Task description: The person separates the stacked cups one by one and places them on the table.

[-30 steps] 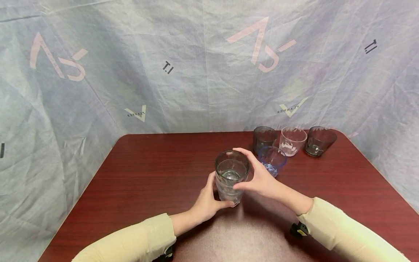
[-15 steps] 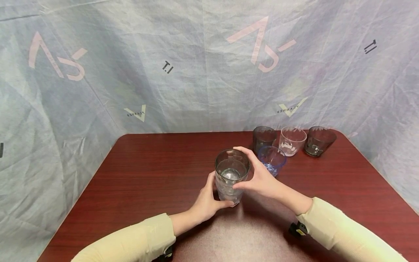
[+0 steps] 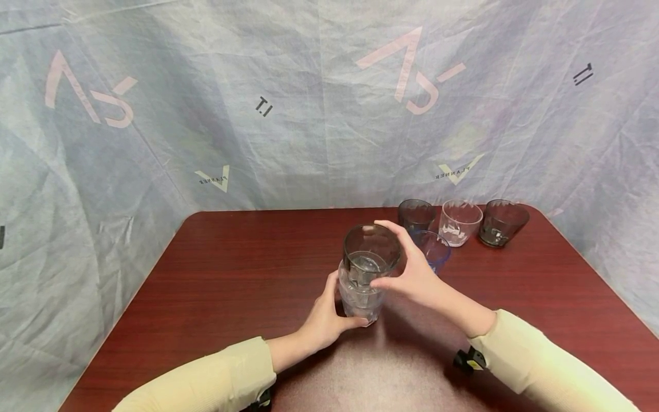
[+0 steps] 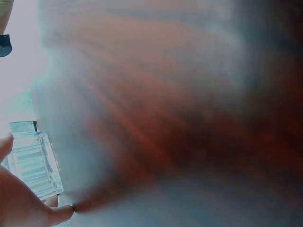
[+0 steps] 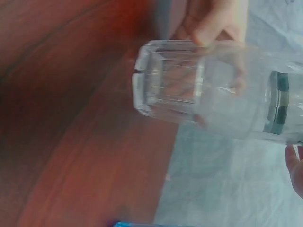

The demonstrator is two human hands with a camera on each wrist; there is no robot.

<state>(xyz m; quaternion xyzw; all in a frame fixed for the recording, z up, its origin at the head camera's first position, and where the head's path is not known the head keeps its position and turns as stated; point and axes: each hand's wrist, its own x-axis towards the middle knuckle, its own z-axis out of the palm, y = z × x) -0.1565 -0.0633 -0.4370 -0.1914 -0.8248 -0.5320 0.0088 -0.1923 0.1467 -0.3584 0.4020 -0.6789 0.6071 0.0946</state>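
Table (image 3: pixel 231 274) centre: right hand (image 3: pixel 414 277) lifts grey glass (image 3: pixel 372 252), left side open.

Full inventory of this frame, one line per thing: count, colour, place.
upper glass: 1, grey-tinted clear, raised partway out of the glass below, centre of table.
lower glass: 1, clear, standing on the table under the upper one.
blue glass: 1, blue, just behind the right hand.
dark glasses: 2, smoky grey, back right of table, one at the left end of the row, one at the right end.
clear glass: 1, colourless, between the two dark ones.
table: 1, reddish-brown wood.
backdrop sheet: 1, pale grey-blue with printed marks, behind the table.
left hand: grips the lower glass.
right hand: grips the upper glass near its rim.
sleeves: 2, cream.
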